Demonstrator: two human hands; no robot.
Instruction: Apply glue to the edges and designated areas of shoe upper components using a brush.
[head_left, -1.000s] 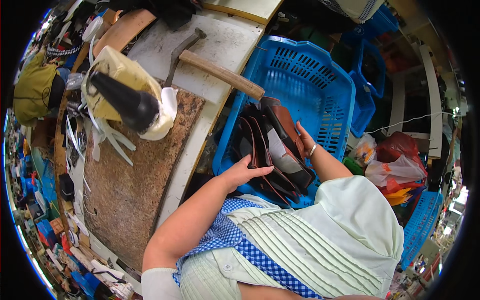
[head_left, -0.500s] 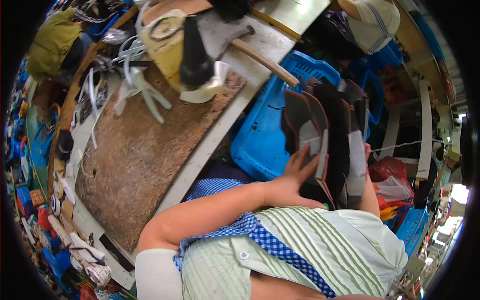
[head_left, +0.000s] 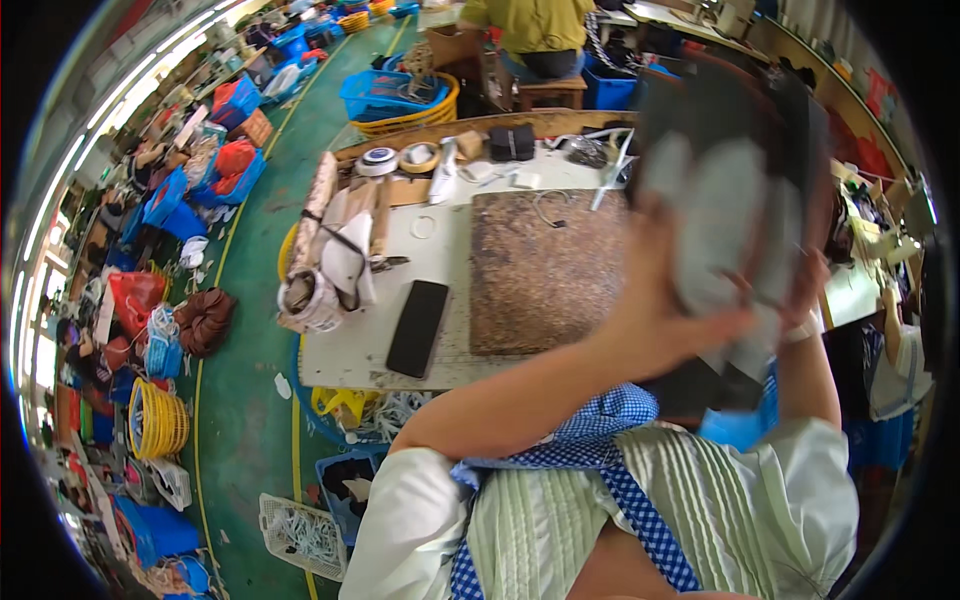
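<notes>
A: Report the status of both hands.

B: The left hand (head_left: 665, 335) was raised, fingers wrapped on the near side of a blurred stack of dark and grey shoe pieces (head_left: 725, 215). The right hand (head_left: 805, 300) was pressed against the far side of the same stack, so the stack was clamped between the two hands. Motion blur prevented any count of the pieces.

A: Location of the stack, referenced to the brown work mat (head_left: 548, 268)?

B: The stack was held in the air to the right of the mat, overlapping its right edge in the view. It did not rest on the mat.

A: Other items, same reference?

B: A black phone (head_left: 417, 327) lay flat on the white table (head_left: 345, 360), just left of the mat. Further left of the mat stood a padded post wrapped in cloth (head_left: 320, 262). Beyond the mat's far edge lay tape rolls (head_left: 398, 158) and a small black pouch (head_left: 511, 141). Beyond those, a blue crate (head_left: 385, 95) sat in a yellow basket on the green floor (head_left: 245, 400), and a seated person in a yellow top (head_left: 530, 20) was further back.
</notes>
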